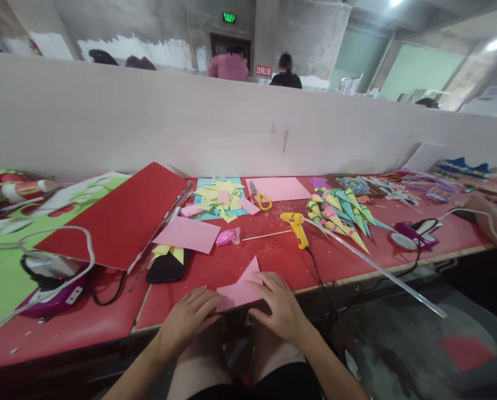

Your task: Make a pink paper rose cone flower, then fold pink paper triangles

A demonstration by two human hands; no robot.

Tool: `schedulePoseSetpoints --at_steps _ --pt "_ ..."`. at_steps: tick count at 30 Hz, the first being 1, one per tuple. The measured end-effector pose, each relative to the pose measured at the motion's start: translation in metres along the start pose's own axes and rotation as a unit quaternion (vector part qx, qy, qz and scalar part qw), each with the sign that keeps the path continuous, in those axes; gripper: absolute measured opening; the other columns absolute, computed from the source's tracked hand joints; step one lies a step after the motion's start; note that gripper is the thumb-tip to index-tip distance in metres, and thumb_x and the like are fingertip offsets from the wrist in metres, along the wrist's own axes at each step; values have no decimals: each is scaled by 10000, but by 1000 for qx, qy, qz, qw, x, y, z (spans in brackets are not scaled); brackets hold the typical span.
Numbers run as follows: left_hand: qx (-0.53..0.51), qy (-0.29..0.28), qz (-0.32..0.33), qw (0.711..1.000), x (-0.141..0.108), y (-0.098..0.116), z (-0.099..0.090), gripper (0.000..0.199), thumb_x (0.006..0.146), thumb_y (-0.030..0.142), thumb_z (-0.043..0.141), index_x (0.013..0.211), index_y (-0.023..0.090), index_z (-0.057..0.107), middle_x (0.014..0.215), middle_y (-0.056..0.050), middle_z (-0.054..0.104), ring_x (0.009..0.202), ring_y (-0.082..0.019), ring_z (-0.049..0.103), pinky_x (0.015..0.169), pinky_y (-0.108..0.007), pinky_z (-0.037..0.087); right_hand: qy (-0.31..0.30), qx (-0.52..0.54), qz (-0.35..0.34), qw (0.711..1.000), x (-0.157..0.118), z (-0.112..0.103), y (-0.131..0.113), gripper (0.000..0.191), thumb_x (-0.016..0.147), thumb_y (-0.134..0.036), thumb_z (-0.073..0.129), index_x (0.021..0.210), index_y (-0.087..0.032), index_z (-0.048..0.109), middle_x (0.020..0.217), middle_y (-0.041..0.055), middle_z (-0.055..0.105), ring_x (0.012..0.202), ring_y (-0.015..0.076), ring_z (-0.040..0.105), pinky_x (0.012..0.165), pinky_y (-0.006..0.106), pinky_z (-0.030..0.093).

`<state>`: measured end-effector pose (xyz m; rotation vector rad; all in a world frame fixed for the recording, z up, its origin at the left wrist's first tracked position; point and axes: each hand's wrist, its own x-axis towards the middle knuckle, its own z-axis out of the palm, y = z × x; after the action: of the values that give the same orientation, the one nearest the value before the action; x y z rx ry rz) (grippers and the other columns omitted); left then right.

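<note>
A pink sheet of paper (pixel 242 289), folded so that one corner points up, lies at the front edge of the red table between my hands. My left hand (pixel 194 312) holds its left end, the fingers close together and pressing on it. At the right end, my right hand (pixel 279 305) grips the paper with the fingers on top and the thumb low by the near edge. Just behind lies a small pink item in a clear wrapper (pixel 228 236). A yellow glue gun (pixel 297 229) with a long clear glue stick rests to the right.
Pink paper (pixel 187 234) and a black phone (pixel 167 268) lie left of a thin stick (pixel 266 235). Yellow-handled scissors (pixel 264 201), yellow scraps (pixel 219 195) and decorated paper cones (pixel 340 214) sit farther back. A large red board (pixel 123 222) leans at left; a white partition (pixel 215 128) stands behind.
</note>
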<state>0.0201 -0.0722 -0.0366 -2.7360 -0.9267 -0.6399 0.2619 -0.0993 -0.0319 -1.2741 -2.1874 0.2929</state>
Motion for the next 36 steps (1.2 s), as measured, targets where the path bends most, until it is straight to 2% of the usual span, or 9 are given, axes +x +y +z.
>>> schedulePoseSetpoints --at_steps 2,5,10,18,23,29,32,34,36 --pt "-8 27 8 1000 3 6 -2 248 887 213 377 915 222 623 770 3 695 766 -141 630 776 -269 473 -17 0 -31 999 3 6 -5 395 772 -305 593 1160 -283 523 1169 33 562 1099 193 476 999 382 322" --pt "-36 78 -14 996 10 18 -9 277 903 213 357 819 229 620 670 40 669 659 -107 604 779 -270 437 23 -1 -57 998 7 13 -12 189 824 -236 524 978 -304 609 1027 -5 616 983 147 530 1037 401 244" --pt "-70 115 -68 988 30 35 -28 279 878 238 427 653 209 590 587 43 622 557 -89 531 692 -267 415 107 6 -81 991 14 6 -27 195 808 -172 459 863 -273 617 807 -27 628 788 117 546 1065 427 160" --pt "21 99 29 994 61 39 -60 390 929 210 286 649 189 557 526 43 565 493 -97 460 621 -263 362 164 -1 -84 983 32 -22 -46 161 771 -178 459 714 -258 587 687 -57 630 659 113 517 1042 420 182" --pt "22 87 34 995 61 25 -72 348 932 206 278 763 196 582 555 47 602 496 -90 497 599 -248 362 178 -22 -80 980 42 -29 -24 158 743 -151 468 669 -242 574 658 -55 640 633 117 507 957 357 304" --pt "-9 86 -33 996 54 8 -80 390 923 267 296 698 195 606 608 40 675 477 -83 531 562 -229 391 231 30 -2 973 40 -37 2 199 771 -142 418 672 -197 582 669 16 631 680 149 554 801 322 400" --pt "-63 42 -73 994 57 10 -78 412 911 296 323 615 189 589 548 45 645 467 -86 522 555 -223 398 154 154 -9 976 39 -42 -11 182 812 -216 448 908 -192 601 835 34 647 790 152 566 746 273 423" --pt "-86 31 -93 991 61 13 -77 407 899 306 354 579 184 573 513 46 617 473 -88 523 557 -221 399 75 187 -35 979 40 -44 -22 166 834 -249 466 896 -215 617 825 11 659 787 142 575 726 249 416" --pt "-82 34 -93 992 64 15 -77 348 884 304 387 634 185 599 570 35 643 533 -101 557 592 -232 401 38 190 -29 981 42 -43 -29 185 859 -255 454 835 -213 632 781 -1 671 734 130 580 683 229 401"
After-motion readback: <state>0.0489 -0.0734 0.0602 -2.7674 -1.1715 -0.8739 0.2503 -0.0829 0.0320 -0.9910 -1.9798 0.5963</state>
